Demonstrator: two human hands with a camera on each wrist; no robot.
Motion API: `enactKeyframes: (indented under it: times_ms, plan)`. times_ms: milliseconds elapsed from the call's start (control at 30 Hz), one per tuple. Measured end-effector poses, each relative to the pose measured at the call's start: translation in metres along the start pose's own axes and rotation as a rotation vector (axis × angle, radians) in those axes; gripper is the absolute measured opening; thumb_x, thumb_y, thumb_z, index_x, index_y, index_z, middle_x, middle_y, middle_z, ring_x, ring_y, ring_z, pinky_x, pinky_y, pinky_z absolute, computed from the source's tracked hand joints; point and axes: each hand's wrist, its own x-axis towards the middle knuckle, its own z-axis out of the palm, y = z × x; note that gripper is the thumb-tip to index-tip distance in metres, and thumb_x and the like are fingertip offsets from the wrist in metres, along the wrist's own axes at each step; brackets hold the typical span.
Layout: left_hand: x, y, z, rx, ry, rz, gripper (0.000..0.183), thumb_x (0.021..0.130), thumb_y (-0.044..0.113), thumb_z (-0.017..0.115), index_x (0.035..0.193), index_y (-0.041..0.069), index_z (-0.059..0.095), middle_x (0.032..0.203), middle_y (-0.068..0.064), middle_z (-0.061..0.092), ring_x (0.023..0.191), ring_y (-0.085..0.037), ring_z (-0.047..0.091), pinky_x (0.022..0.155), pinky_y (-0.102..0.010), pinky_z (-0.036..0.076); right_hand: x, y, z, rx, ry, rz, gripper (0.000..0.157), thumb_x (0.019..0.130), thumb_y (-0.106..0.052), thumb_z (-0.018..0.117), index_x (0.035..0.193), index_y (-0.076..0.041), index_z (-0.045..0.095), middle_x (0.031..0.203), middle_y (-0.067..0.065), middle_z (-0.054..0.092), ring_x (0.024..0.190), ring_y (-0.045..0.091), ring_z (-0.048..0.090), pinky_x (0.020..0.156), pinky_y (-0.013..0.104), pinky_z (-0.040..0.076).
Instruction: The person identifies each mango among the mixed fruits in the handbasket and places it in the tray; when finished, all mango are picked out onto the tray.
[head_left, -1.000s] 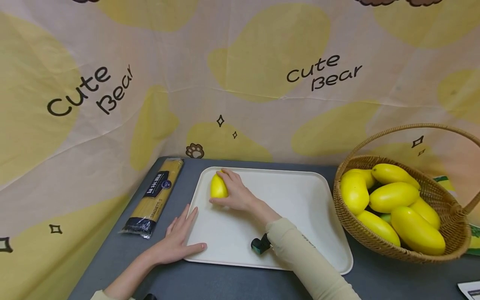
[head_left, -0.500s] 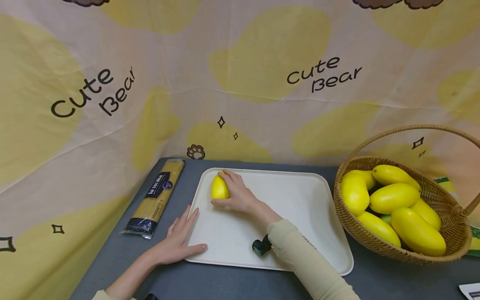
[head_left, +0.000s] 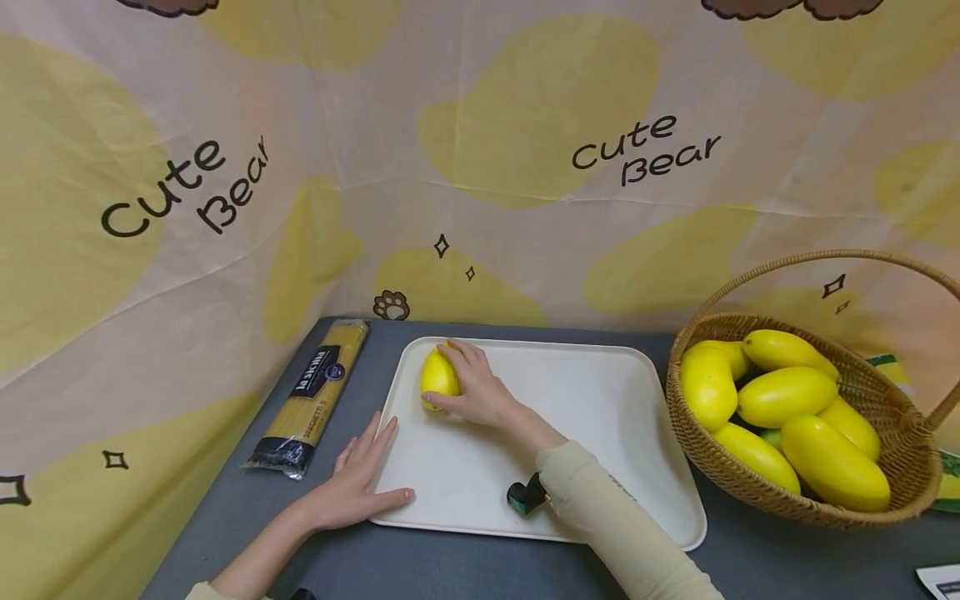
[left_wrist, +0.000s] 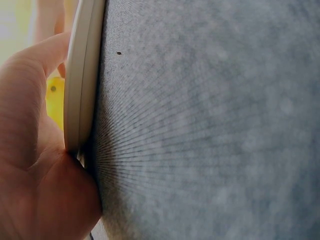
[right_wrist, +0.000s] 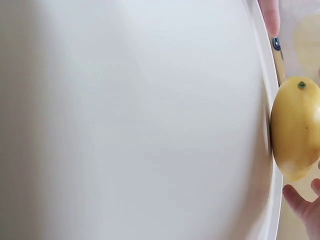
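A yellow mango (head_left: 437,373) lies at the far left of the white tray (head_left: 577,408). My right hand (head_left: 480,392) is round it, thumb over the near end and fingers at the far end. In the right wrist view the mango (right_wrist: 296,130) sits on the tray surface, its small green stem mark showing, and loosely spread fingers (right_wrist: 300,205) are right beside its lower end. My left hand (head_left: 360,483) rests spread at the tray's near left corner, with its thumb over the rim. In the left wrist view that thumb lies along the tray edge (left_wrist: 80,85).
A wicker basket (head_left: 900,467) with a tall handle, holding several yellow mangoes (head_left: 787,396), stands right of the tray. A spaghetti pack (head_left: 311,400) lies on the grey table (head_left: 450,567) to the left. A printed cloth (head_left: 510,167) hangs behind.
My right thumb has shifted from the mango's near end to over it, so more of that end shows. The left hand and tray keep their places.
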Motion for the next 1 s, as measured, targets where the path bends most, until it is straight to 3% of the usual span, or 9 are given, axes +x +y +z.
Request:
enactKeyframes:
  times_ms: [100, 200, 300, 500, 700, 833, 1000]
  plan:
    - [0.002, 0.002, 0.002, 0.007, -0.007, 0.002, 0.102, 0.085, 0.054, 0.066, 0.157, 0.006, 0.011, 0.159, -0.025, -0.009, 0.144, -0.046, -0.003, 0.107, -0.068, -0.005, -0.007, -0.002, -0.006, 0.07, 0.097, -0.019, 0.056, 0.092, -0.039, 0.065, 0.14, -0.012, 0.051, 0.151, 0.007, 0.038, 0.14, 0.025, 0.029, 0.11, 0.047, 0.032]
    - [0.004, 0.003, 0.003, 0.01, -0.011, 0.003, 0.103, 0.085, 0.054, 0.067, 0.156, 0.005, 0.012, 0.159, -0.025, -0.008, 0.144, -0.046, -0.003, 0.107, -0.068, -0.004, -0.016, -0.004, -0.014, 0.177, 0.231, -0.03, 0.025, 0.093, -0.022, 0.066, 0.115, -0.01, 0.068, 0.127, 0.004, 0.061, 0.124, 0.021, 0.049, 0.104, 0.043, 0.041]
    - [0.004, 0.004, 0.005, 0.015, -0.01, -0.002, 0.103, 0.084, 0.054, 0.067, 0.156, 0.004, 0.013, 0.159, -0.026, -0.008, 0.144, -0.048, -0.003, 0.106, -0.069, -0.004, -0.03, -0.009, -0.026, 0.301, 0.314, -0.002, 0.009, 0.092, -0.013, 0.066, 0.098, -0.011, 0.073, 0.102, -0.001, 0.07, 0.103, 0.017, 0.062, 0.09, 0.036, 0.05]
    - [0.003, 0.002, 0.006, 0.027, 0.009, -0.004, 0.104, 0.083, 0.054, 0.069, 0.156, 0.002, 0.013, 0.159, -0.027, -0.008, 0.143, -0.049, 0.0, 0.106, -0.069, -0.003, -0.065, -0.017, -0.065, 0.534, 0.281, 0.161, 0.012, 0.095, -0.018, 0.064, 0.097, -0.013, 0.074, 0.098, -0.002, 0.071, 0.094, 0.014, 0.064, 0.088, 0.035, 0.052]
    - [0.002, 0.0, 0.005, 0.036, 0.034, 0.021, 0.104, 0.083, 0.052, 0.069, 0.155, 0.0, 0.015, 0.158, -0.029, -0.006, 0.142, -0.051, 0.001, 0.104, -0.071, -0.001, -0.107, -0.014, -0.109, 0.726, 0.218, 0.243, 0.021, 0.097, -0.017, 0.061, 0.106, 0.001, 0.069, 0.104, 0.011, 0.069, 0.095, 0.018, 0.062, 0.089, 0.033, 0.051]
    - [0.003, 0.0, 0.005, 0.038, 0.043, 0.031, 0.104, 0.083, 0.052, 0.069, 0.154, -0.001, 0.015, 0.158, -0.03, -0.006, 0.142, -0.051, 0.001, 0.104, -0.071, -0.001, -0.142, -0.007, -0.142, 0.694, 0.161, 0.258, 0.027, 0.098, -0.02, 0.06, 0.109, 0.003, 0.066, 0.105, 0.008, 0.068, 0.097, 0.021, 0.061, 0.087, 0.03, 0.052]
    - [0.004, 0.0, 0.004, 0.05, 0.037, 0.021, 0.105, 0.083, 0.053, 0.069, 0.155, 0.0, 0.014, 0.158, -0.03, -0.007, 0.142, -0.051, 0.001, 0.103, -0.071, -0.001, -0.187, 0.005, -0.184, 0.43, 0.11, 0.218, 0.02, 0.098, -0.022, 0.061, 0.106, -0.006, 0.069, 0.104, 0.005, 0.068, 0.095, 0.021, 0.062, 0.082, 0.029, 0.053]
